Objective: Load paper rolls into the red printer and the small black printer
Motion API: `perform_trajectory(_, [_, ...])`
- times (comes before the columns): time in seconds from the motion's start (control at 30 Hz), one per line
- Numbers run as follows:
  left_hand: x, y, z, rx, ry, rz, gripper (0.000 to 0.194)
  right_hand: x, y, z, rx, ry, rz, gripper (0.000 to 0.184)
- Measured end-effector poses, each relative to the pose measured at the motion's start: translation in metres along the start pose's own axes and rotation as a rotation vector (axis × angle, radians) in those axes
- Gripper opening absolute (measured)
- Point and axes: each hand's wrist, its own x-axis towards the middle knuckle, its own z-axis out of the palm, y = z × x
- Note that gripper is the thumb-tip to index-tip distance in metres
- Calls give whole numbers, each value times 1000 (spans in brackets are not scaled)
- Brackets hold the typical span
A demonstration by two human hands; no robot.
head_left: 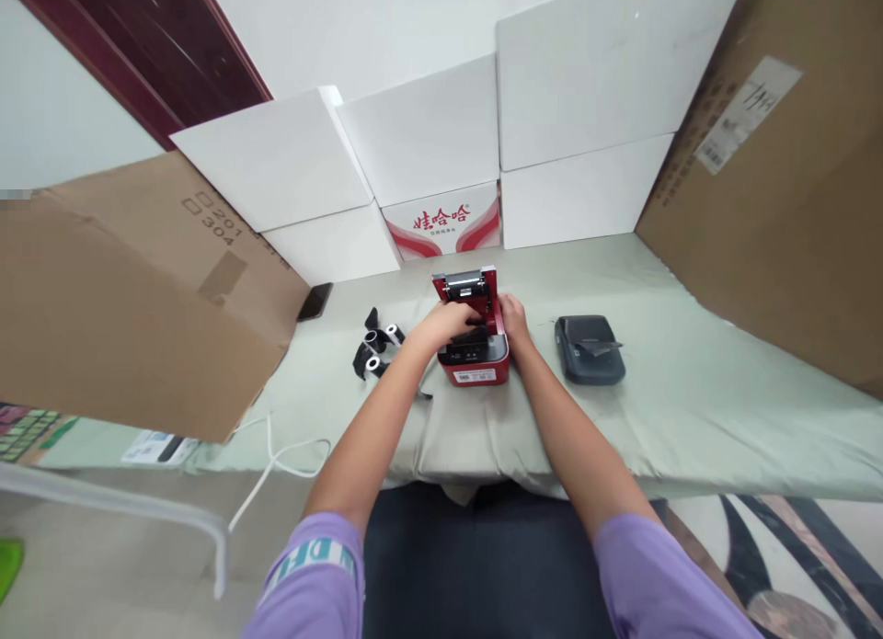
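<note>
A small red and black label printer [475, 368] stands on the cloth-covered table in front of me, its lid [465, 285] raised with a dark roller across the top. My left hand [448, 325] reaches into the opened printer from the left, fingers bent downward and their tips hidden inside. Against the printer's right side, my right hand [512, 315] is closed on the casing, with part of the fingers out of sight behind it. Left of the printer lie several rolls with black film [374, 343], loose strips trailing from them.
A dark box-shaped device [590, 349] with a black strip on top sits to the right. White boxes [420, 129] line the back; cardboard panels [152, 290] stand at both sides. A dark phone-like slab [315, 302] lies back left, and a white cable [276, 457] hangs at the front left edge.
</note>
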Motion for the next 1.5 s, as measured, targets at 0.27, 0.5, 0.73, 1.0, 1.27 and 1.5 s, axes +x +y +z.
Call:
perform_trajectory(0.27, [-21,8,-17,154,546,-15,35,-6,-19,1,109,-82,-109,51])
perform_trajectory(0.5, [-42,-3,-8,-82,461,-29,31,-7,-24,-9,81,-124,-130,38])
perform_trajectory(0.73, [-58,-31,21,-574,370,-256,58,-7,-29,-11,128,-258,1,56])
perform_trajectory(1.0, [-55,-35,43,-982,315,-256,64,-15,-40,-20,137,-409,163,68])
perform_trajectory(1.27, [-56,-30,40,-1064,309,-256,66,-17,-41,-22,72,-420,189,68])
perform_trajectory(1.5, [-79,-25,33,-878,271,-172,80,-42,-57,-39,-260,-160,150,48])
